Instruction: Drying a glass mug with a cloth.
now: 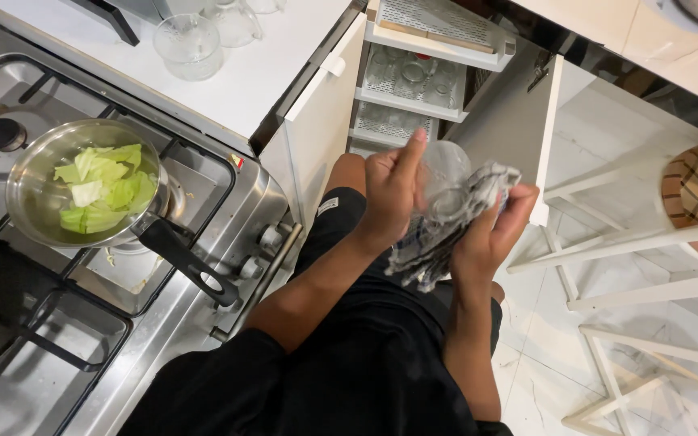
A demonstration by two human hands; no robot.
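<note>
1. While a clear drinking glass (443, 165) is gripped in the left hand (389, 194), fingers curled round its side, a grey patterned cloth (454, 222) is pressed against it by the right hand (490, 234), whose fingers are closed on the fabric.
2. The glass is held in mid-air above the lap, in front of an open white cabinet (519, 121) whose pull-out racks (414, 81) are stocked with more glassware.
3. The step in hand is judged to be wiping the glass dry; the cloth is wrapped round its lower part.
4. A turn of the glass inside the cloth seems called for next, with a firm but gentle hold, since wet glass is likely slippery.
5. To the left, a steel pan (42, 194) of cabbage leaves (103, 186) is set on the stove (228, 234).
</note>
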